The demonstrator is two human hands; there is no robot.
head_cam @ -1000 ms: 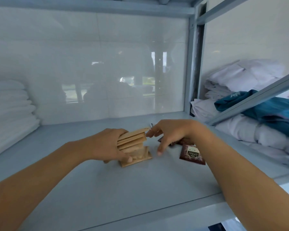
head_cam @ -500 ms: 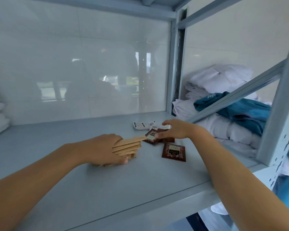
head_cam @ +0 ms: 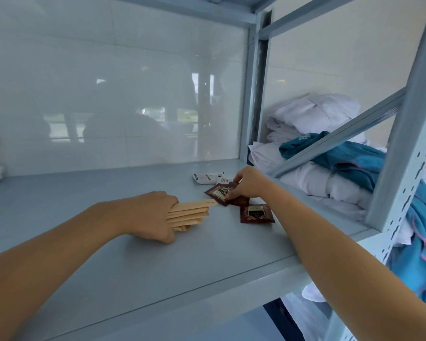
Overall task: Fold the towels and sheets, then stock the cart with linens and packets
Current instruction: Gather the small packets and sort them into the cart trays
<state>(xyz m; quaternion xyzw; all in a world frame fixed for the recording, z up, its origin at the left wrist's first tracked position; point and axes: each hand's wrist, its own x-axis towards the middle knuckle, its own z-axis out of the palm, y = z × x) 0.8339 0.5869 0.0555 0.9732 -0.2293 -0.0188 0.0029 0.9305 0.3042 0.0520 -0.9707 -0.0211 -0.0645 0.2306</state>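
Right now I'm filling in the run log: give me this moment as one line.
stage: stocking packets | left hand: grips tan packets | right hand: pinches brown packet | shelf: another brown packet, white packets

Bright, even daylight — window glare on back wall tiles (head_cam: 123,114); wide-angle bend at edges, slight softness.

Packet stack (head_cam: 190,214) on shelf (head_cam: 133,262); loose packets (head_cam: 256,214) right of it; linens (head_cam: 312,178) farther right.
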